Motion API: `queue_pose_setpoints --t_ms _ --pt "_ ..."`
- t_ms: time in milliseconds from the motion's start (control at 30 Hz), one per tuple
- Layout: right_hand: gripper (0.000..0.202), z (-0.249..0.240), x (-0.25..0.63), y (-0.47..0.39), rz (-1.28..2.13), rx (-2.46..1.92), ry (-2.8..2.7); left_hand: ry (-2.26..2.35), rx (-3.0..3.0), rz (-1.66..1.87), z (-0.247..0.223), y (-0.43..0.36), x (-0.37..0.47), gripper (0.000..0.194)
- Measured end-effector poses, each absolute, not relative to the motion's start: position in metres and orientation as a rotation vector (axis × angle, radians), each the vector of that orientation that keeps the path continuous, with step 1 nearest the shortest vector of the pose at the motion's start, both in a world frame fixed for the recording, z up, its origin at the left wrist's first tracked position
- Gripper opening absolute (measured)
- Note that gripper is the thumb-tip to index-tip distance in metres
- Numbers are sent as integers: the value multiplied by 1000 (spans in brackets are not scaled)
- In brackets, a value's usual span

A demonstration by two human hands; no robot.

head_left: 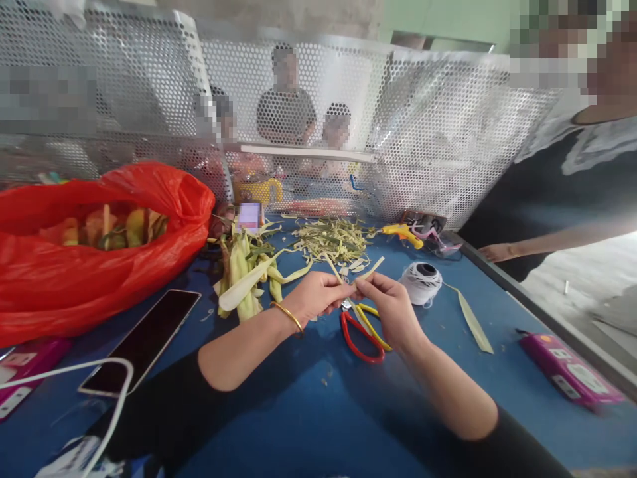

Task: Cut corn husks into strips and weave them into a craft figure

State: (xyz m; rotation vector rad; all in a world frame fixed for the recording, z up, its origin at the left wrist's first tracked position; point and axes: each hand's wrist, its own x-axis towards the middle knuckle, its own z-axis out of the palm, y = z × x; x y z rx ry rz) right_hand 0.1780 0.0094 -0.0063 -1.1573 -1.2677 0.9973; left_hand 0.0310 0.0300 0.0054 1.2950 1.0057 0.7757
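Over the middle of the blue table, my left hand and my right hand meet fingertip to fingertip. Both pinch a thin, pale-green strip of husk, whose ends stick up above the fingers. Just under the hands lie scissors with one red and one yellow handle loop; their blades are partly hidden. Right of my right hand stands a spool of white thread. Beyond the fingers spreads a heap of cut husk strips. Larger green husks lie to the left of my left hand.
A red plastic bag with husks inside stands at left, beside a dark phone. At right lie a yellow glue gun, a husk strip and a purple power strip. A perforated metal screen borders the back; a person stands at right.
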Motion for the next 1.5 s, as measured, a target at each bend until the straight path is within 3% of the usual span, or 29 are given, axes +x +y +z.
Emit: queue_pose_setpoints --t_ms 467,633,767,933,1067,1300,1433,1500 --pt "29 -11 192 18 848 -1240 -1337 918 1182 663 3 30 33 33" --pt "24 -9 200 20 402 -1266 -1190 908 1132 654 2 29 35 34" --pt "18 -6 200 13 48 -1265 -1462 970 1267 676 1 27 36 25" --pt "14 -10 192 9 250 -1239 -1897 1001 1588 675 -5 23 38 30" --pt "19 -15 190 10 380 -1173 -1799 1000 1655 622 -7 23 39 28" --pt "23 -16 188 8 251 -1130 -1760 919 1545 558 -10 23 39 25" --pt "10 -16 192 15 247 -1194 -1613 989 1379 615 -8 24 41 23" --pt "24 -16 196 20 266 -1272 -1384 1014 1288 680 -5 25 40 21"
